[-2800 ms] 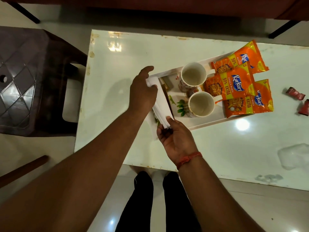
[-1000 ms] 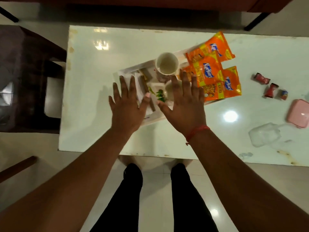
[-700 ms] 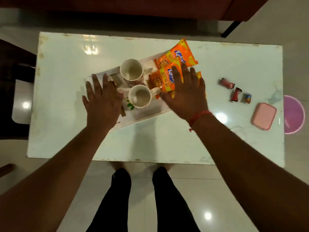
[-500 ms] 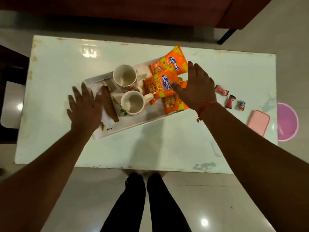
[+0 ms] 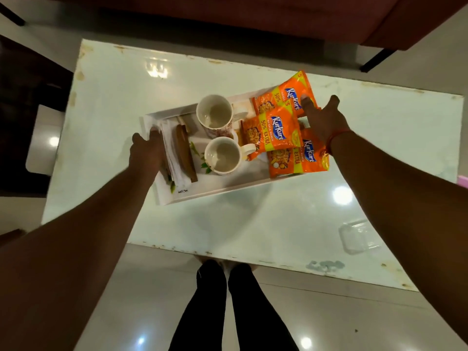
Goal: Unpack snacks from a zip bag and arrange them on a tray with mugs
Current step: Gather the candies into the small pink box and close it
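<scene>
Now both hands (image 5: 147, 153) grip tray (image 5: 215, 192) — ends.

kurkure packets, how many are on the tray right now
3, all at the tray's right end: the far one at the corner under the right hand's thumb, the middle one beside the mugs, the near one partly beneath it. More could be hidden underneath.

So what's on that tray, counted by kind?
Mugs: 2
Orange snack packets: 3
Brown bar: 1
Folded white napkins: 1 stack
Total: 7, on the tray
</scene>
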Action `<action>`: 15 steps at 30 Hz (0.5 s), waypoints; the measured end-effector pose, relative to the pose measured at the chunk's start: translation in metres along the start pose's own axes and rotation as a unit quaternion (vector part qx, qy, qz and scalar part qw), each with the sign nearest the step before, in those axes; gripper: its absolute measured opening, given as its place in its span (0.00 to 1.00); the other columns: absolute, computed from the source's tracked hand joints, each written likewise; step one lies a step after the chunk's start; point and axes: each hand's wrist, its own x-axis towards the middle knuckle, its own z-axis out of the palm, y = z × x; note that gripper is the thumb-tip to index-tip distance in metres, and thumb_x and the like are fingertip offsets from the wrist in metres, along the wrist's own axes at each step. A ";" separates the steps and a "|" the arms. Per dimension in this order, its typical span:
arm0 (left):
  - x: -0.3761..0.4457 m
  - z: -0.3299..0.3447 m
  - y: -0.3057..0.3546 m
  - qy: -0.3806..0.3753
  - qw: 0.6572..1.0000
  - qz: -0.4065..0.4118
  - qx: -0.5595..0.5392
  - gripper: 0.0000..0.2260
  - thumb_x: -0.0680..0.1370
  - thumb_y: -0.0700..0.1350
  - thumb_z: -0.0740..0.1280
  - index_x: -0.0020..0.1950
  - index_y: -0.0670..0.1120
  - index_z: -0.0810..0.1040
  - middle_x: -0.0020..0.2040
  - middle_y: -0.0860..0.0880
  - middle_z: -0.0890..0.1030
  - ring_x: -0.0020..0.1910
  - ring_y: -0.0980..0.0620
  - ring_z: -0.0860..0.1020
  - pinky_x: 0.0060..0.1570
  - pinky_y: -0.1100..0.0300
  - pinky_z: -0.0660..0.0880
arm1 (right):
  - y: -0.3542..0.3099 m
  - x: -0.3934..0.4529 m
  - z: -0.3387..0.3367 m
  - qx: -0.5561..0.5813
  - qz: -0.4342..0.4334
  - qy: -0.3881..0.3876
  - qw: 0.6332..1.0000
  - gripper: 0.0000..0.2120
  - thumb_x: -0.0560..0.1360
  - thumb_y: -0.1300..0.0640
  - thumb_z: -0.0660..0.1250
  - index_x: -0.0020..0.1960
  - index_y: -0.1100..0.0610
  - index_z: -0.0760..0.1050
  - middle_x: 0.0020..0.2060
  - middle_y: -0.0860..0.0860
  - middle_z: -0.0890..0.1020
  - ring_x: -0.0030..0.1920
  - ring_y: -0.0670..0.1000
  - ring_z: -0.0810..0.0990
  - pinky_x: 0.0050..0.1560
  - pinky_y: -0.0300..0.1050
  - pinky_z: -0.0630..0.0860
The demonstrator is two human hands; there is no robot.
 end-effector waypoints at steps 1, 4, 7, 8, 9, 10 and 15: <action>0.003 -0.001 -0.002 -0.004 1.000 -0.012 -0.006 0.30 0.81 0.61 0.51 0.77 0.44 0.59 0.76 0.40 0.65 0.73 0.38 0.65 0.71 0.43 0.62 | 0.000 0.002 0.000 0.006 0.005 -0.006 1.000 0.44 0.76 0.29 0.56 0.80 0.54 0.46 0.74 0.58 0.68 0.69 0.64 0.71 0.66 0.58 0.69; 0.011 -0.007 -0.009 -0.026 0.997 -0.043 -0.056 0.32 0.78 0.64 0.51 0.73 0.43 0.66 0.72 0.40 0.70 0.69 0.37 0.70 0.68 0.40 0.68 | -0.001 0.006 0.002 0.017 0.013 -0.018 1.000 0.44 0.75 0.29 0.55 0.80 0.54 0.47 0.74 0.58 0.67 0.70 0.63 0.71 0.65 0.58 0.69; 0.020 -0.014 -0.016 -0.032 0.987 -0.111 -0.108 0.37 0.73 0.70 0.51 0.73 0.48 0.67 0.70 0.46 0.73 0.68 0.41 0.72 0.66 0.40 0.70 | 0.001 0.010 0.006 0.032 0.015 -0.021 0.999 0.45 0.75 0.28 0.55 0.80 0.54 0.48 0.74 0.58 0.67 0.69 0.63 0.71 0.65 0.59 0.70; 0.021 -0.015 -0.017 -0.043 0.984 -0.120 -0.121 0.37 0.72 0.71 0.51 0.73 0.49 0.68 0.69 0.47 0.74 0.67 0.41 0.72 0.64 0.39 0.71 | 0.001 0.011 0.007 0.038 0.017 -0.021 0.999 0.45 0.74 0.27 0.55 0.80 0.54 0.48 0.74 0.58 0.68 0.69 0.63 0.72 0.65 0.59 0.70; 0.022 -0.016 -0.018 -0.052 0.982 -0.125 -0.129 0.36 0.72 0.71 0.52 0.72 0.50 0.69 0.68 0.47 0.74 0.66 0.41 0.73 0.62 0.39 0.72 | 0.001 0.012 0.007 0.045 0.016 -0.021 0.999 0.46 0.73 0.26 0.54 0.79 0.54 0.49 0.73 0.58 0.69 0.68 0.63 0.72 0.65 0.60 0.70; 0.022 -0.018 -0.018 -0.056 0.981 -0.129 -0.135 0.36 0.72 0.72 0.52 0.72 0.51 0.70 0.68 0.47 0.75 0.66 0.41 0.73 0.60 0.39 0.73 | 0.000 0.013 0.007 0.052 0.016 -0.021 0.998 0.47 0.72 0.24 0.54 0.79 0.53 0.50 0.73 0.58 0.70 0.67 0.63 0.74 0.65 0.60 0.71; 0.019 -0.021 -0.015 -0.069 0.976 -0.141 -0.153 0.36 0.73 0.72 0.51 0.70 0.51 0.71 0.66 0.46 0.77 0.62 0.44 0.76 0.59 0.40 0.74 | -0.001 0.020 0.004 0.057 0.029 -0.026 0.998 0.51 0.67 0.20 0.49 0.79 0.52 0.53 0.71 0.57 0.72 0.67 0.63 0.75 0.66 0.64 0.70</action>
